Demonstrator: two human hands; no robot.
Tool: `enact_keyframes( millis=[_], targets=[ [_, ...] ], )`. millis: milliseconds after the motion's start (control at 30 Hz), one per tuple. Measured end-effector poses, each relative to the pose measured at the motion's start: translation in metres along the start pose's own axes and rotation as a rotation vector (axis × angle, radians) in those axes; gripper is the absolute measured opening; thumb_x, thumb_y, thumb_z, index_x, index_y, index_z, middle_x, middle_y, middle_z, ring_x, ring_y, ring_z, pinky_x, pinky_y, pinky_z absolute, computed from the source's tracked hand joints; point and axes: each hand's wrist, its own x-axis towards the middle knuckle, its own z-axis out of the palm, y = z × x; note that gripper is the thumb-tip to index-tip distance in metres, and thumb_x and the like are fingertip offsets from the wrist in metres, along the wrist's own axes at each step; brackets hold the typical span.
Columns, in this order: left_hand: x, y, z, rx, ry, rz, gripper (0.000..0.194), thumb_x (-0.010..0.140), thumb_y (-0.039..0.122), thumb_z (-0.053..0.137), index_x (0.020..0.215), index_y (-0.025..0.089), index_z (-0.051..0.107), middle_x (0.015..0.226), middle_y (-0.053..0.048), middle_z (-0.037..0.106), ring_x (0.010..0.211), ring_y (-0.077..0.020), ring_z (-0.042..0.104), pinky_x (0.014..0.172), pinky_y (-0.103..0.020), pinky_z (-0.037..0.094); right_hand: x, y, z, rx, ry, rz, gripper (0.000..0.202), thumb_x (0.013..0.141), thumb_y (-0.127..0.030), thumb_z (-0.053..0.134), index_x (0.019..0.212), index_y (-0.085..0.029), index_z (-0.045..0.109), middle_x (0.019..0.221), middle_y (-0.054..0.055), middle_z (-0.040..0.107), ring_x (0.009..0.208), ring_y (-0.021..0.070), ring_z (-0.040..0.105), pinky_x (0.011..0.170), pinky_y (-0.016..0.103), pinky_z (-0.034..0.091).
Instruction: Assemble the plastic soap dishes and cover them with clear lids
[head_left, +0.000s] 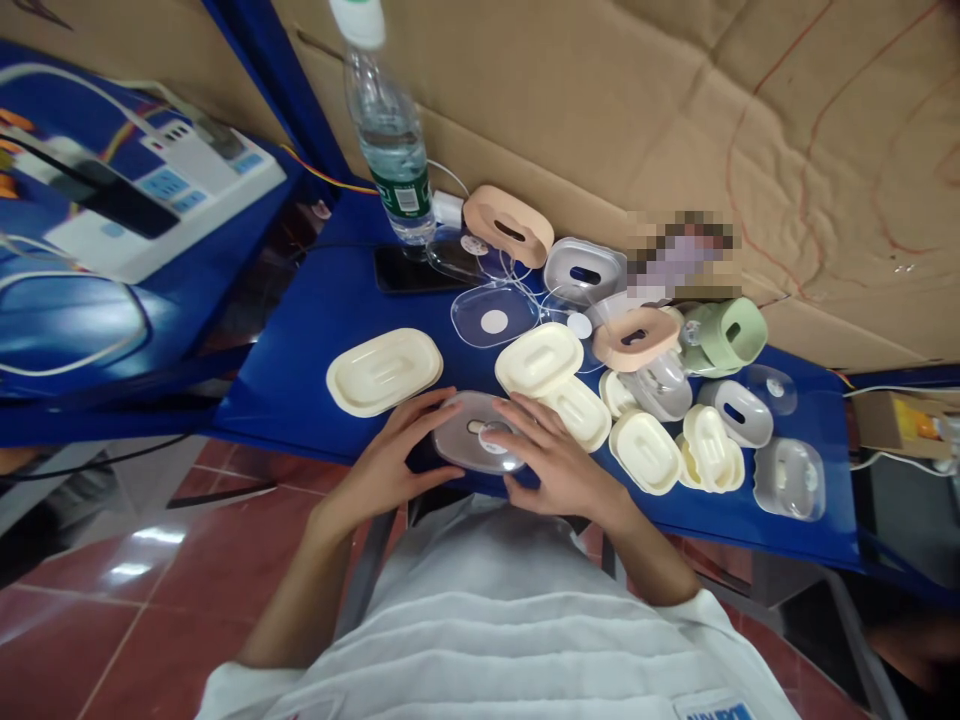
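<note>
Between my hands, at the table's front edge, is a grey oval plastic box point(456, 440) with a clear top and a white round sticker. My left hand point(394, 452) grips its left end, thumb on the near side and fingers on the far side. Around the right end curls my right hand point(562, 462), its fingertips reaching over the top by the sticker. A cream oval plastic piece point(384, 371) lies just beyond my left hand. Past my right hand, another cream piece point(538, 360) rests partly on a second one point(581, 412).
Several cream, grey, peach and green plastic parts crowd the blue table's right side, including a green box point(735, 335). A water bottle point(394, 150) stands at the back beside a dark phone point(405, 272). Cardboard point(600, 110) walls the rear. Left is a power strip point(225, 185).
</note>
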Motion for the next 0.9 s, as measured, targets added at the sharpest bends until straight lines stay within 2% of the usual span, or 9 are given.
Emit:
enact_keyframes(
  millis=[133,300,467,600,700,767,833,900],
  targets=[
    [0.0,-0.004,-0.001,0.002,0.009,-0.01,0.069,0.095,0.051,0.079,0.157,0.037,0.053,0.163,-0.011,0.054,0.15,-0.0333,0.056,0.123,-0.053,0.052,0.004,0.003,0.021,-0.041,0.138,0.006,0.053,0.1,-0.052,0.074,0.145,-0.025,0.066,0.171,0.012,0.047,0.162,0.0316,0.035,0.131,0.053,0.04],
    [0.001,-0.011,-0.002,-0.001,0.009,-0.025,0.07,0.092,0.055,0.081,0.155,0.036,0.057,0.16,-0.012,0.057,0.149,-0.0347,0.057,0.124,-0.056,0.05,0.006,0.005,0.031,-0.069,0.123,0.036,0.054,0.101,-0.05,0.075,0.15,-0.03,0.064,0.171,0.01,0.047,0.158,0.0296,0.043,0.129,0.053,0.043],
    [0.0,-0.009,-0.001,0.0,0.0,-0.004,0.064,0.095,0.054,0.078,0.153,0.035,0.057,0.162,-0.012,0.056,0.151,-0.033,0.057,0.121,-0.054,0.053,-0.002,-0.002,0.045,-0.108,0.204,0.079,0.052,0.099,-0.046,0.078,0.148,-0.033,0.066,0.169,0.01,0.049,0.162,0.0334,0.036,0.128,0.058,0.042],
    [-0.004,-0.001,-0.015,0.028,-0.079,0.006,0.059,0.096,0.058,0.075,0.149,0.036,0.061,0.161,-0.01,0.059,0.144,-0.0322,0.063,0.113,-0.049,0.06,-0.012,-0.008,0.057,-0.086,0.256,0.058,0.055,0.098,-0.047,0.079,0.148,-0.032,0.065,0.17,0.014,0.046,0.161,0.0337,0.039,0.125,0.056,0.047],
    [-0.001,0.006,-0.028,0.084,-0.102,0.008,0.057,0.099,0.058,0.072,0.151,0.038,0.06,0.159,-0.007,0.062,0.141,-0.0312,0.066,0.112,-0.047,0.061,-0.027,-0.013,0.048,0.001,0.346,-0.017,0.055,0.098,-0.046,0.08,0.148,-0.028,0.064,0.167,0.017,0.049,0.156,0.0321,0.047,0.124,0.052,0.05],
    [0.007,0.009,-0.03,0.141,-0.036,0.005,0.055,0.103,0.056,0.067,0.153,0.037,0.057,0.155,-0.006,0.065,0.141,-0.0307,0.066,0.115,-0.049,0.059,-0.049,-0.013,0.032,0.072,0.44,0.01,0.058,0.097,-0.05,0.079,0.148,-0.027,0.063,0.164,0.018,0.053,0.152,0.0333,0.054,0.12,0.053,0.054],
    [0.02,0.012,-0.025,0.207,0.045,0.021,0.049,0.106,0.052,0.063,0.152,0.035,0.057,0.152,-0.007,0.066,0.14,-0.0304,0.066,0.117,-0.051,0.057,-0.086,-0.006,0.012,0.066,0.573,0.137,0.06,0.096,-0.055,0.078,0.147,-0.029,0.062,0.159,0.019,0.058,0.146,0.0377,0.061,0.112,0.057,0.06],
    [0.037,0.014,-0.015,0.271,0.096,0.089,0.042,0.108,0.046,0.06,0.149,0.034,0.06,0.152,-0.008,0.065,0.137,-0.0301,0.067,0.117,-0.052,0.057,-0.137,0.011,-0.01,-0.085,0.794,0.337,0.061,0.092,-0.055,0.08,0.145,-0.03,0.063,0.153,0.021,0.063,0.139,0.0457,0.065,0.104,0.066,0.062]
  ],
)
